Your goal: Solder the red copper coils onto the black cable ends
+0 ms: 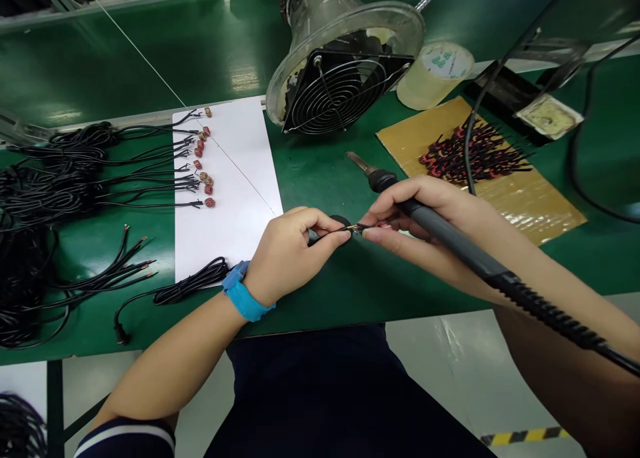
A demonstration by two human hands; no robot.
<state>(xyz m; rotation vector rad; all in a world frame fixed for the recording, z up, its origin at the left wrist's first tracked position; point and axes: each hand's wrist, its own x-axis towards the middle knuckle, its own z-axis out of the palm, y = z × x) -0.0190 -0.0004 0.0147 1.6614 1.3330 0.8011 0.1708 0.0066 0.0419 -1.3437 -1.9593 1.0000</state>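
My left hand [295, 241], with a blue wrist strap [243, 291], pinches the end of a black cable [325, 235] between thumb and fingertips. Thin wires [352, 228] stick out of that end toward the right. Closed as well, my right hand [420, 208] pinches a small dark lead [367, 226] that meets the wires. A soldering iron [450, 238] also rests in this hand, its handle lying across it and its metal tip pointing up and left, away from the wires. Fingers hide most of the small lead. Behind my left fingertips is a dark round object [341, 221], partly covered.
A white sheet [230, 151] carries cable ends with small reddish parts [207, 188]. Black cable bundles [50, 185] lie left. A fan in a hood [345, 98] stands ahead. On the right are brown cardboard [540, 211] with dark leads [470, 155], a tape roll [435, 75] and a sponge [550, 117].
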